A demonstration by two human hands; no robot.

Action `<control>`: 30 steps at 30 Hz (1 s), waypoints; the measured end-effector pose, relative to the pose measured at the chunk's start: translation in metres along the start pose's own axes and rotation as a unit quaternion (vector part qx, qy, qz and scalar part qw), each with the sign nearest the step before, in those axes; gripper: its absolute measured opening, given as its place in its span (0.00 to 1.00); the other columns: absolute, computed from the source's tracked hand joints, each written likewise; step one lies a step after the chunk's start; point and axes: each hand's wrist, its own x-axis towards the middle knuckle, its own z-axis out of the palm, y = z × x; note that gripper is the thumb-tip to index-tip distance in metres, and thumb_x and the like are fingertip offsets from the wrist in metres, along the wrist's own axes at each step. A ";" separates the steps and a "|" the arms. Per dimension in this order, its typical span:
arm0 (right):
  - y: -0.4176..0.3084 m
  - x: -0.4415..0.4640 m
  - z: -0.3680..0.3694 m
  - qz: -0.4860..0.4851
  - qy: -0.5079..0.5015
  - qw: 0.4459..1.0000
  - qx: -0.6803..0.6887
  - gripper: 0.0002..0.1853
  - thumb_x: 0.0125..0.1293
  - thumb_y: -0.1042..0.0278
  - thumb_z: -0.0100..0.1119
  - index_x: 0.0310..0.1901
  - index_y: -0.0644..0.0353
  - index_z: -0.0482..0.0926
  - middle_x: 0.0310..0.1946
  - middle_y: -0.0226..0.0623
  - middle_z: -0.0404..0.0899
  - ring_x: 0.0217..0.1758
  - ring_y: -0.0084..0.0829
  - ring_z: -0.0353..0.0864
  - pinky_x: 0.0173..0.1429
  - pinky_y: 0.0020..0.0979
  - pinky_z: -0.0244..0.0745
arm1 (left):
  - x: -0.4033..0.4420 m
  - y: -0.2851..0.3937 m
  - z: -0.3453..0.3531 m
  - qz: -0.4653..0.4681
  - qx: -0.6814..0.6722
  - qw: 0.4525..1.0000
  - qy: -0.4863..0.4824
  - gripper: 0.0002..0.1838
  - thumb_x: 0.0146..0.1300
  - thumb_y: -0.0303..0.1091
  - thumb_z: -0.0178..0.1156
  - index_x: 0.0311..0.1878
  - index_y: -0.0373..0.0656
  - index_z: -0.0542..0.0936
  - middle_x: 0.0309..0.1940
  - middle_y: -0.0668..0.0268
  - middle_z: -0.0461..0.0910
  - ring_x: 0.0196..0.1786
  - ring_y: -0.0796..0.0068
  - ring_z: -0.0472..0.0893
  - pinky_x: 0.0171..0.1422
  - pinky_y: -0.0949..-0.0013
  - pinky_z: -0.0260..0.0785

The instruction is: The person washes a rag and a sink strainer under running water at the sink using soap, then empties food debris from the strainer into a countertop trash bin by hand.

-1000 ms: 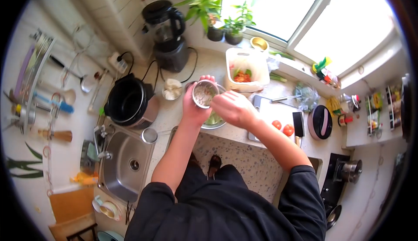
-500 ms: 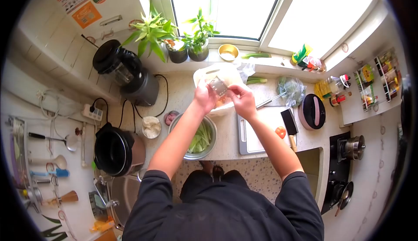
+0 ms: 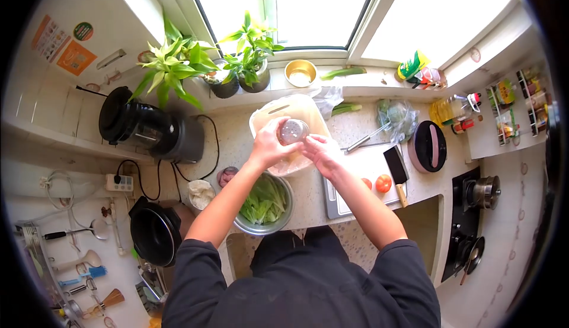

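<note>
My left hand [image 3: 272,146] is wrapped round a small round metal container [image 3: 294,131], held over the white plastic bin [image 3: 261,114]. My right hand [image 3: 323,155] is at the container's right side, fingers partly spread, its fingertips close to or touching it. What lies inside the container is too small to tell. Below and to the left, a metal bowl [image 3: 289,210] holds cut green leaves [image 3: 264,201]. To the right, two tomatoes [image 3: 383,182] and a cleaver [image 3: 395,165] lie on the white cutting board [image 3: 349,200].
A blender [image 3: 148,132], a black pot [image 3: 155,230] and a small white bowl [image 3: 201,194] are at the left. Potted plants [image 3: 255,73] and a gold bowl [image 3: 301,73] line the sill. At the right are a round black appliance [image 3: 428,147] and a stove [image 3: 462,227].
The view has shifted. Both hands, with the metal container, have moved from beside the bowl of leaves to over the white bin. My right fingers have spread from a pinch.
</note>
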 end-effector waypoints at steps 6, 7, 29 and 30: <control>-0.015 -0.020 -0.004 -0.231 -0.008 0.905 -0.357 0.11 0.72 0.76 0.59 0.53 0.67 0.83 0.42 0.40 0.87 0.43 0.31 0.87 0.50 0.30 0.81 | -0.008 0.032 -0.008 0.060 0.122 0.990 0.048 0.36 0.45 0.49 0.79 0.55 0.38 0.81 0.48 0.55 0.85 0.52 0.56 0.85 0.61 0.58 0.77; -0.019 -0.023 -0.008 -0.302 0.005 0.849 -0.434 0.11 0.71 0.76 0.59 0.52 0.67 0.83 0.41 0.40 0.87 0.43 0.31 0.87 0.49 0.30 0.81 | -0.011 0.040 -0.008 0.084 0.164 0.981 0.060 0.36 0.44 0.48 0.79 0.54 0.38 0.81 0.47 0.55 0.85 0.52 0.57 0.85 0.60 0.58 0.77; -0.003 -0.022 -0.021 -0.389 0.046 0.804 -0.448 0.12 0.64 0.85 0.53 0.47 0.66 0.80 0.40 0.40 0.83 0.44 0.32 0.85 0.53 0.31 0.80 | -0.056 0.011 0.041 0.010 0.227 0.972 0.053 0.35 0.38 0.54 0.75 0.49 0.43 0.83 0.43 0.59 0.85 0.48 0.62 0.84 0.63 0.57 0.66; -0.003 -0.021 -0.021 -0.390 0.048 0.802 -0.450 0.12 0.64 0.85 0.53 0.47 0.66 0.80 0.41 0.40 0.83 0.44 0.32 0.85 0.53 0.31 0.80 | -0.054 0.016 0.037 0.014 0.230 0.971 0.066 0.35 0.38 0.54 0.75 0.49 0.42 0.83 0.43 0.59 0.85 0.48 0.62 0.84 0.63 0.57 0.66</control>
